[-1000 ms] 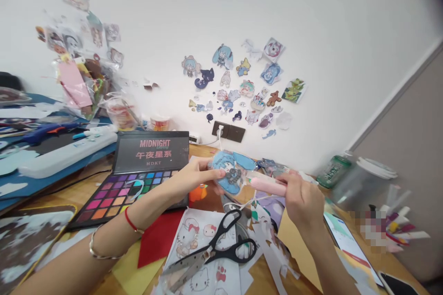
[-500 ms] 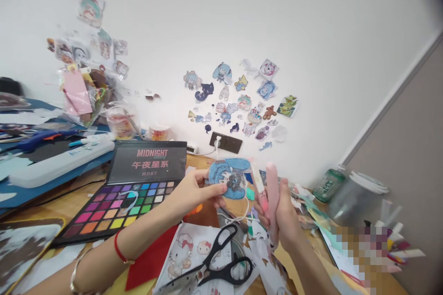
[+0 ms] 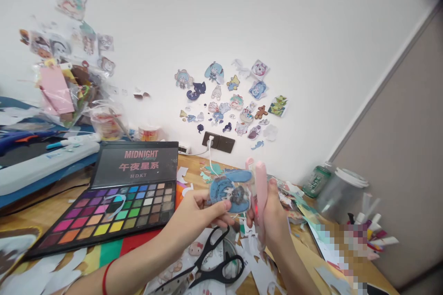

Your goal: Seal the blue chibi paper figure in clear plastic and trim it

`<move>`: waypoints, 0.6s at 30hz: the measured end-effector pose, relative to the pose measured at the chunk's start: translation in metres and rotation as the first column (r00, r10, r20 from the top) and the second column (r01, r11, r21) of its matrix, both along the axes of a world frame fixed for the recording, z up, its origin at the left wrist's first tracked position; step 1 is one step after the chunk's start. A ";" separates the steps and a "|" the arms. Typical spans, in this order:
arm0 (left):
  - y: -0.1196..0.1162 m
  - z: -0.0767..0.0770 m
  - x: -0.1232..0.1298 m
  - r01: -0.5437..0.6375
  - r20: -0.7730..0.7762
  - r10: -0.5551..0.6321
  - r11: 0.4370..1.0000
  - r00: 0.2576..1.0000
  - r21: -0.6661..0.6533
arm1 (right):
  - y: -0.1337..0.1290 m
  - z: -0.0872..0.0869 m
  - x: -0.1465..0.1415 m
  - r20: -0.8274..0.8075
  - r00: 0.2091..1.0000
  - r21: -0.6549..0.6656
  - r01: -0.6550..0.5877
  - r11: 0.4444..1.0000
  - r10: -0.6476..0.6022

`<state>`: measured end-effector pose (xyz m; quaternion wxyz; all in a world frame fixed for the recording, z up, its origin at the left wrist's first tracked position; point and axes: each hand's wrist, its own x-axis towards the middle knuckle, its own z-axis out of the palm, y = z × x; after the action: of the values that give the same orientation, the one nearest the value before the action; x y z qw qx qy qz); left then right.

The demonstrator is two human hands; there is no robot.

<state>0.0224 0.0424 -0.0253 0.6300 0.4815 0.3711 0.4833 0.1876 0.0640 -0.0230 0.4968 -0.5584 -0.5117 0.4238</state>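
Between thumb and fingers, my left hand (image 3: 207, 209) pinches a blue cartoon character cutout (image 3: 230, 193) with long blue shapes at its top and a grey patch in front. To its right, my right hand (image 3: 272, 212) is wrapped round a pink two-armed tool (image 3: 260, 193), held upright. The tool's arms stand close to the cutout's right edge; whether they touch it is unclear. Below both hands, black-handled scissors (image 3: 204, 269) lie on printed sheets and paper scraps.
An open eyeshadow palette (image 3: 134, 166) stands at the left, beside a white power strip (image 3: 58, 170). Stickers cover the wall (image 3: 304, 46). At the right are a green can (image 3: 316, 181), a clear tub (image 3: 341, 196) and several pens. A white cable (image 3: 211, 159) hangs from the socket.
The view has shifted, so the wall and palette sit further left. The cutout is now lower in view and closer to the pink tool, whose two arms look nearer each other.
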 end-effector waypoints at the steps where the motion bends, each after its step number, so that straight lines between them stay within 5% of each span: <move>1: -0.001 0.001 0.000 -0.013 -0.003 0.012 1.000 1.000 -0.015 | -0.001 0.001 -0.001 -0.013 1.000 -0.010 0.009 1.000 -0.009; 4: -0.002 0.004 -0.002 -0.060 -0.020 0.059 0.997 0.998 -0.054 | -0.002 0.004 -0.002 -0.119 0.993 -0.074 -0.017 0.997 0.008; 10: 0.004 0.004 -0.008 -0.160 0.059 0.159 0.987 0.986 0.021 | -0.003 0.011 0.003 -0.457 0.862 -0.281 -0.373 0.884 0.218; 14: 0.009 0.003 -0.011 -0.200 0.080 0.197 0.979 0.977 0.043 | 0.000 0.012 0.007 -0.597 0.745 -0.234 -0.515 0.825 0.296; 18: 0.011 0.002 -0.011 -0.208 0.085 0.203 0.977 0.975 0.043 | 0.001 0.012 0.008 -0.616 0.722 -0.183 -0.520 0.834 0.314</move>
<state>0.0112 0.0533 -0.0233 0.5784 0.4368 0.3808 0.5741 0.1958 0.0651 -0.0114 0.4088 -0.3538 -0.3739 0.7536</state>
